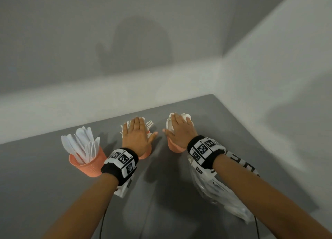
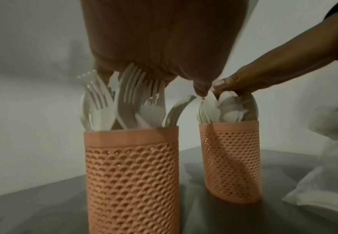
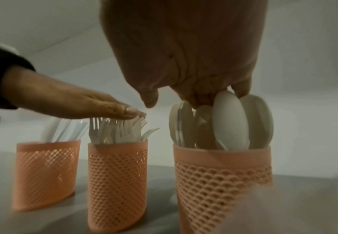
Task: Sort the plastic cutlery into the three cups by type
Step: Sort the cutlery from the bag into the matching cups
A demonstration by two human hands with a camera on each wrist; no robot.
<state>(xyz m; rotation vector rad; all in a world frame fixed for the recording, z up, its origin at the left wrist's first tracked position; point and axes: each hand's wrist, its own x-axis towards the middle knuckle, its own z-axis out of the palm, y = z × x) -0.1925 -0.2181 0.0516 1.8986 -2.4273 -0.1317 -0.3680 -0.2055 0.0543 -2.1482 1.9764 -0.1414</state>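
We see three orange cups standing in a row on the gray tabletop (image 1: 53, 193), in the middle of the head picture. The left cup (image 1: 89, 164) holds white knives (image 1: 79, 143), with what looks like a fork or two mixed in. The middle cup (image 2: 132, 174) holds white forks (image 2: 128, 95). The right cup (image 3: 222, 177) holds white spoons (image 3: 230, 120).

Our left hand (image 1: 137, 135) lies flat over the tops of the forks, with the fingers straight and together. Its grip is open and holds nothing. In the right wrist picture, at the middle left, the straight fingers touch the fork tips.

Our right hand (image 1: 180, 131) lies over the tops of the spoons. Its fingers are straight too, and the thumb sticks out toward the left hand. This grip is also open and holds nothing. The fingertips (image 3: 242, 90) touch the top of the spoons.

The two hands are near each other but apart. Both wrists wear black bands with black and white square marks.

A clear plastic bag (image 1: 221, 193) lies on the tabletop under our right arm, at the lower right of the head picture. A white wall (image 1: 89, 41) stands behind the tabletop, with a dark shadow on it.
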